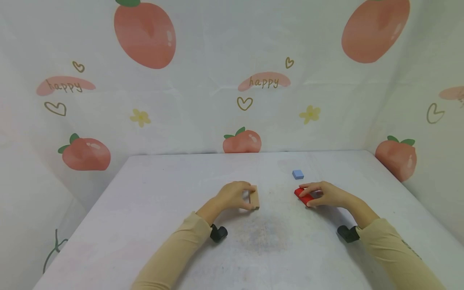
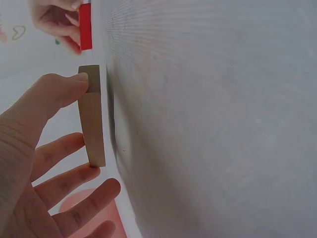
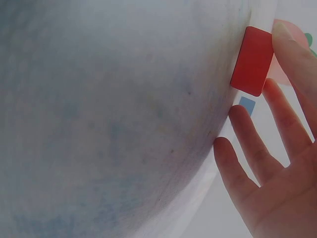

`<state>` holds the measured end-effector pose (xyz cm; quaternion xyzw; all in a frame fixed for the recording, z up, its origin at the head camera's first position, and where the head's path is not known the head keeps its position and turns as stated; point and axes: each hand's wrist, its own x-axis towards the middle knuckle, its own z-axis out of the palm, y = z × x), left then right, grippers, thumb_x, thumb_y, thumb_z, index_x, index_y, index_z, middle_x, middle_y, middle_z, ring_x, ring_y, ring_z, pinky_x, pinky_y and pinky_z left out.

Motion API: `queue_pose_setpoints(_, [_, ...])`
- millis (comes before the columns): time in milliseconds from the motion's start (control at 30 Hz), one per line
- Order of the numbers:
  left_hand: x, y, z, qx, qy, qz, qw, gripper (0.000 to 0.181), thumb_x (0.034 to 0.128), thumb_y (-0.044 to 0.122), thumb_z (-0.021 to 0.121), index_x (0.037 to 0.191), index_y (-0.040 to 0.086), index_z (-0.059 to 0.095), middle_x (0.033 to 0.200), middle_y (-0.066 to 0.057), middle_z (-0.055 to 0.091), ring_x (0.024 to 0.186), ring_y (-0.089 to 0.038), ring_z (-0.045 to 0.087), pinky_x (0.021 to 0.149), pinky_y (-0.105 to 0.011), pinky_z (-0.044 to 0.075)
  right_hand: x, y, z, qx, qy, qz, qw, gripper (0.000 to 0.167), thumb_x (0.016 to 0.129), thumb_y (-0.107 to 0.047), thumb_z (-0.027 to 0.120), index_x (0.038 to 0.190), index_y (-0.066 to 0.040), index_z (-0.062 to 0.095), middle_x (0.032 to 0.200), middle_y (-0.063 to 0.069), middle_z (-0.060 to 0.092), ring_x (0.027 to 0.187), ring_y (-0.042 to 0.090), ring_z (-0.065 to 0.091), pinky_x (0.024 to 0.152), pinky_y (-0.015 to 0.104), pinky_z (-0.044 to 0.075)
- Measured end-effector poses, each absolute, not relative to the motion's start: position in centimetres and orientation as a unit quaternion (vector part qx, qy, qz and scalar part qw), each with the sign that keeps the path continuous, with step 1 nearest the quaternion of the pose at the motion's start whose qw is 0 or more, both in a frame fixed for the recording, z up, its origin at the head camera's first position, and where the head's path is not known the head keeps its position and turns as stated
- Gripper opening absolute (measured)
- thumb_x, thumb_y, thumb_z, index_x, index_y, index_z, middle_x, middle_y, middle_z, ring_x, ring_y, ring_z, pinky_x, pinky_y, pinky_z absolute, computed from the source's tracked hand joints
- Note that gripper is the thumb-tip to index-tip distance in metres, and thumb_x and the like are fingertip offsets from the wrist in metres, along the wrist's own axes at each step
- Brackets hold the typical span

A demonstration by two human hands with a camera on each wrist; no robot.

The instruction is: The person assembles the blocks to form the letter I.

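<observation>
Near the middle of the table, my left hand (image 1: 235,195) pinches a flat tan wooden block (image 1: 255,198) by its two ends. In the left wrist view the thumb presses one end of the wooden block (image 2: 93,126), and the outer fingers are spread away from it. My right hand (image 1: 329,195) holds a red rectangular block (image 1: 303,197) to the right. The right wrist view has the red block (image 3: 252,61) between thumb and index finger, the other fingers being extended. Beyond the right hand lies a small blue block (image 1: 298,174), untouched.
Both hands are over a white table (image 1: 174,181). A white cloth (image 1: 203,52) printed with peaches, hearts and flowers hangs behind it and at the sides. Dark wrist-worn devices (image 1: 218,233) sit beneath both forearms. A greyish smudge marks the table's middle.
</observation>
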<state>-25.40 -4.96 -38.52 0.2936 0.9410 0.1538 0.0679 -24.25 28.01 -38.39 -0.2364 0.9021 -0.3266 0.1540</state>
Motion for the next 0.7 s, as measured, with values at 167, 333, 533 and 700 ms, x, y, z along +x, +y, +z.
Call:
queue_pose_setpoints(167, [-25.4, -4.6, -38.3, 0.292, 0.942, 0.145, 0.075, 0.055, 0.0757, 0.04, 0.074, 0.126, 0.022, 0.06, 0.134, -0.002, 0.056, 0.125, -0.021, 0.051, 0.102, -0.037, 0.043, -24.2, 28.1, -38.4, -0.236, 0.902, -0.327, 0.154, 0.028, 0.083, -0.018, 0.069, 0.109, -0.01, 0.069, 0.138, 0.025, 0.046, 0.124, 0.048, 0.039, 0.097, 0.056, 0.043])
queue_pose_setpoints(333, [-25.4, -4.3, -38.2, 0.292, 0.942, 0.146, 0.084, 0.055, 0.0757, 0.039, 0.074, 0.126, 0.021, 0.06, 0.133, -0.001, 0.057, 0.125, -0.02, 0.051, 0.103, -0.037, 0.043, -24.3, 28.1, -38.4, -0.237, 0.9, -0.33, 0.156, 0.028, 0.083, -0.018, 0.069, 0.109, -0.01, 0.069, 0.138, 0.025, 0.046, 0.124, 0.048, 0.038, 0.097, 0.056, 0.043])
queue_pose_setpoints(533, [-25.6, -3.9, -38.2, 0.302, 0.938, 0.146, 0.084, 0.055, 0.0753, 0.038, 0.075, 0.125, 0.019, 0.061, 0.133, -0.002, 0.057, 0.125, -0.02, 0.051, 0.103, -0.036, 0.043, -24.4, 28.2, -38.6, -0.233, 0.902, -0.329, 0.155, 0.028, 0.082, -0.018, 0.07, 0.109, -0.011, 0.069, 0.138, 0.024, 0.046, 0.125, 0.048, 0.038, 0.098, 0.056, 0.043])
queue_pose_setpoints(700, [-25.8, -3.6, -38.3, 0.302, 0.939, 0.143, 0.083, 0.056, 0.0751, 0.039, 0.075, 0.125, 0.02, 0.061, 0.132, 0.0, 0.058, 0.125, -0.018, 0.052, 0.103, -0.034, 0.043, -24.5, 28.4, -38.7, -0.226, 0.904, -0.326, 0.157, 0.028, 0.082, -0.019, 0.07, 0.109, -0.012, 0.069, 0.139, 0.023, 0.046, 0.125, 0.047, 0.038, 0.098, 0.056, 0.042])
